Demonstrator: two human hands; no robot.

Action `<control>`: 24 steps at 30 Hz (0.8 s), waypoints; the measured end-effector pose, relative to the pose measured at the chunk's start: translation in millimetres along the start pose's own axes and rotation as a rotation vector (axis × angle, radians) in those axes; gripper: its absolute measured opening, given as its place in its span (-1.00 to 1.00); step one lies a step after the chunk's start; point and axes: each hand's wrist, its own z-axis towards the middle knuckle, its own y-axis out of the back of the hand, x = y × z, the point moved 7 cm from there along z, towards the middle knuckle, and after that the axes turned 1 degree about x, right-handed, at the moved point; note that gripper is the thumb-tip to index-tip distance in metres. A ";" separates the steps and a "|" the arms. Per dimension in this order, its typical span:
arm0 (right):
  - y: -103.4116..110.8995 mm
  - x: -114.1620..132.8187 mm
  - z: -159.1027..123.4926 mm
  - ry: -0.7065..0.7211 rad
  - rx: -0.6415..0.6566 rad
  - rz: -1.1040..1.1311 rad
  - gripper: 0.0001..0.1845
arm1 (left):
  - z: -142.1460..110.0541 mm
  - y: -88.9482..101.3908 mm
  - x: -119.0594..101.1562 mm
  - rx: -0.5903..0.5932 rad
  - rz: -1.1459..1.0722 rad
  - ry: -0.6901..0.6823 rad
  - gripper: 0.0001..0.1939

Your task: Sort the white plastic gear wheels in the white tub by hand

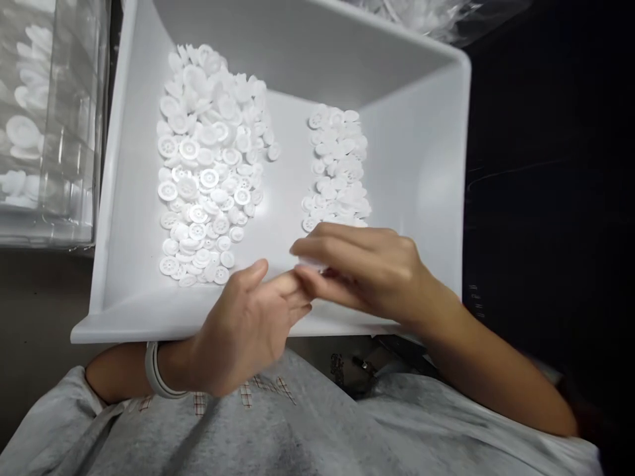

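Above the front part of a white bin (417, 152), my two hands meet. My right hand (367, 268) is closed in a pinch on a small white plastic disc (309, 263), mostly hidden behind the fingers. Palm up, my left hand (253, 324) has its thumb apart and its fingers stretched out, with the fingertips under the right thumb. A large heap of round white plastic discs (208, 178) with holed, wheel-like faces lies at the left of the bin. Past my right hand is a smaller heap of similar discs (340, 165).
At the far left stands a clear divided plastic case (69, 165) with more white pieces inside. Clear plastic bags (421, 16) lie beyond the bin's back edge. The bin's front lip (139, 330) runs just under my forearms.
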 end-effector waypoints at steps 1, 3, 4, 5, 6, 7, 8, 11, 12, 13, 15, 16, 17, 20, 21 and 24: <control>-0.6 -13.7 -7.2 -0.072 0.046 -0.037 -0.75 | -1.5 1.0 1.5 -0.015 0.010 0.015 -0.36; -2.4 -40.9 -28.4 -0.195 0.116 -0.124 -0.74 | -3.6 2.3 3.4 -0.041 0.033 0.040 -0.35; -3.4 -52.9 -41.3 -0.248 0.131 -0.178 -0.71 | -3.9 3.0 3.3 -0.057 0.045 0.039 -0.37; -5.8 -63.5 -55.2 -0.300 0.153 -0.232 -0.70 | -3.6 3.6 2.7 -0.071 0.056 0.030 -0.42; -9.6 -71.8 -69.3 -0.343 0.182 -0.279 -0.71 | -3.0 3.9 1.7 -0.079 0.062 0.013 -0.49; -14.7 -77.7 -82.8 -0.377 0.217 -0.313 -0.72 | -2.1 3.6 1.1 -0.074 0.065 -0.002 -0.55; -20.5 -81.3 -95.3 -0.404 0.254 -0.335 -0.75 | -1.3 2.6 1.2 -0.053 0.069 -0.010 -0.60; -35.2 -82.2 -122.1 -0.448 0.329 -0.350 -0.86 | -1.3 -2.5 2.4 0.072 0.089 -0.037 -0.66; -37.9 -80.8 -127.1 -0.457 0.336 -0.347 -0.87 | -2.3 -3.3 2.7 0.109 0.092 -0.047 -0.65; -39.3 -79.2 -130.5 -0.466 0.336 -0.343 -0.87 | -3.7 -3.6 3.2 0.136 0.092 -0.056 -0.64; -39.0 -75.8 -133.7 -0.472 0.327 -0.337 -0.84 | -6.7 -2.5 3.9 0.154 0.071 -0.071 -0.62; -38.0 -74.2 -134.3 -0.468 0.325 -0.333 -0.82 | -8.2 -1.6 4.1 0.148 0.054 -0.074 -0.62; -36.6 -72.6 -134.7 -0.458 0.323 -0.330 -0.80 | -9.9 -0.7 3.7 0.129 0.045 -0.081 -0.62; -29.8 -68.2 -134.2 -0.419 0.315 -0.333 -0.79 | -20.2 -1.8 -5.1 0.058 0.114 -0.151 -0.63; -26.7 -66.6 -132.4 -0.405 0.303 -0.336 -0.79 | -26.1 -3.5 -10.5 0.032 0.168 -0.182 -0.63; -18.2 -60.4 -115.7 -0.342 0.233 -0.333 -0.73 | -49.5 -7.8 -30.9 -0.072 0.318 -0.271 -0.63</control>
